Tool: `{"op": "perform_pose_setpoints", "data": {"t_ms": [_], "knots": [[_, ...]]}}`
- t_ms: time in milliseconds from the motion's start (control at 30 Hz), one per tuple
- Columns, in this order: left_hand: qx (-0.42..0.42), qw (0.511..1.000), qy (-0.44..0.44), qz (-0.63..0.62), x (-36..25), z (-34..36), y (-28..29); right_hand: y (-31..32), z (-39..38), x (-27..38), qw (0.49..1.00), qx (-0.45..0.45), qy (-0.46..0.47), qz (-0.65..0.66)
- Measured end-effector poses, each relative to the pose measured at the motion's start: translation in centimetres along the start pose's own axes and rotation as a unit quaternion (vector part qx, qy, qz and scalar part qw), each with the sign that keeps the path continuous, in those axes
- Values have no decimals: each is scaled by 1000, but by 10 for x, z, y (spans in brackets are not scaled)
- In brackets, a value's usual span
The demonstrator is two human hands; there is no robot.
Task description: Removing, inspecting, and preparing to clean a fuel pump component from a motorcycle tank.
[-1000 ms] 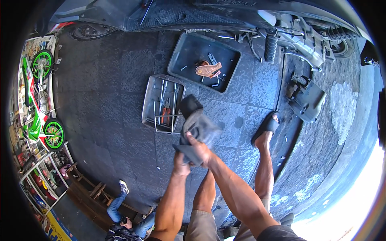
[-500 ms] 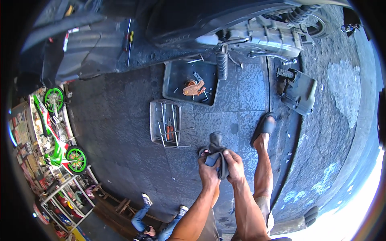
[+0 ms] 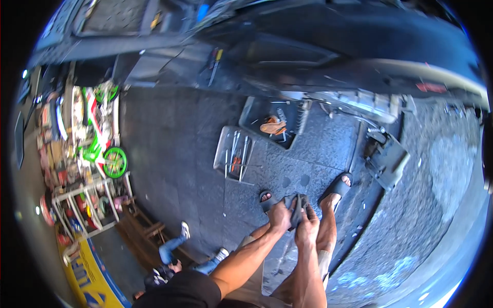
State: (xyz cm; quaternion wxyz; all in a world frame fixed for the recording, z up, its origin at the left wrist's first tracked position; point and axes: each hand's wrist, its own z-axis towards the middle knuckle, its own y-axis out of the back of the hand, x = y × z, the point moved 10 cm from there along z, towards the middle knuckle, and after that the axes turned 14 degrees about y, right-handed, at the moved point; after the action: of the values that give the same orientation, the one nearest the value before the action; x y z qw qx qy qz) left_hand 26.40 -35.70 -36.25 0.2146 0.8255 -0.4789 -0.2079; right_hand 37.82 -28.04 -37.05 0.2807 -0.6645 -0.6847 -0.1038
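Both of my hands grip a dark grey cloth [image 3: 297, 208], bunched between them above the floor near my sandalled feet. My left hand [image 3: 280, 218] is closed on its left side, and my right hand [image 3: 308, 227] is closed on it just to the right, a little lower. Beyond them lie a metal tray [image 3: 221, 149] with long tools and orange-handled pliers [image 3: 236, 163], and a larger dark tray [image 3: 249, 115] holding an orange-brown piece [image 3: 272, 126] with small metal parts.
A dark scooter body [image 3: 318, 56] spans the top, screwdrivers [image 3: 215, 61] on it. A detached dark part [image 3: 387, 161] lies at right. On the left are a green motorbike [image 3: 95, 149] and white rack [image 3: 92, 205]; a seated person's jeans leg [image 3: 172, 246] is at lower left.
The view has shifted, showing more of the scooter along the top, with the trays lower in it. My hands have drawn back from near the small tray toward my feet, still holding the cloth.
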Motion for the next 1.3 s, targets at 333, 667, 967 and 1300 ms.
{"op": "perform_pose_setpoints", "data": {"t_ms": [333,667,967,1300], "knots": [[-118,992,-33,-4,-27,53,40,0,59,118,831,156,151,-511],[-321,887,-130,307,-12,183,205,-40,73,24,769,319,115,-541],[60,919,-330,205,-25,55,84,-158,130,-6,513,576,194,-606],[-139,822,-545,-83,-26,-5,167,-206,99,-33,399,610,269,-630]]}}
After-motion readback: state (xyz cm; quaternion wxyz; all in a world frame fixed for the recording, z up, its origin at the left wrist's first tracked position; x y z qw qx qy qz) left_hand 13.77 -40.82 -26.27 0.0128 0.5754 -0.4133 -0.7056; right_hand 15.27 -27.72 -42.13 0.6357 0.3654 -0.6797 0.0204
